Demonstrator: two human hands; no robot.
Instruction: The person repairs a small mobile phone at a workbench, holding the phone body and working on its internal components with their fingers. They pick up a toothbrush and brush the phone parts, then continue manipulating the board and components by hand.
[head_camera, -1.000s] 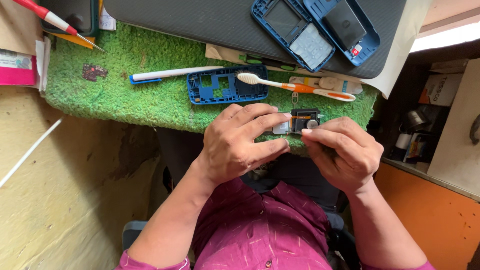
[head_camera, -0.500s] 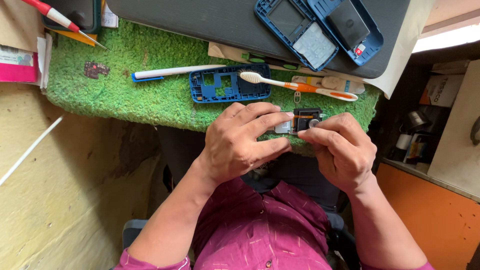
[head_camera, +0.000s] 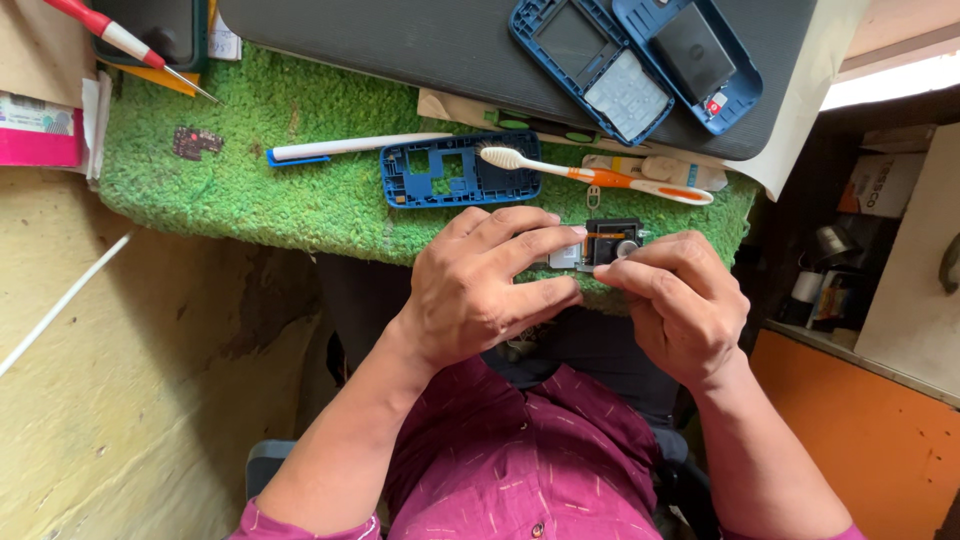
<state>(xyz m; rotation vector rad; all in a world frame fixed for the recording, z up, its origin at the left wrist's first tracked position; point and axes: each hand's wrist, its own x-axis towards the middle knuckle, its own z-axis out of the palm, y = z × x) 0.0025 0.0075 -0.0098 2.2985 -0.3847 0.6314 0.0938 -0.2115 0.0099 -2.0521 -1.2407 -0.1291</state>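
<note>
I see the small circuit board (head_camera: 600, 243) at the near edge of the green mat (head_camera: 300, 190), pinched between both hands: left hand (head_camera: 480, 290) and right hand (head_camera: 680, 300) each grasp it. Just beyond lie a toothbrush (head_camera: 600, 175) and blue phone frame (head_camera: 450, 175).

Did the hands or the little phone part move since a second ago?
Hardly. Both hands, left hand and right hand, still pinch the small circuit board at the green mat's edge. The toothbrush, blue frame and white pen lie unchanged.
</note>
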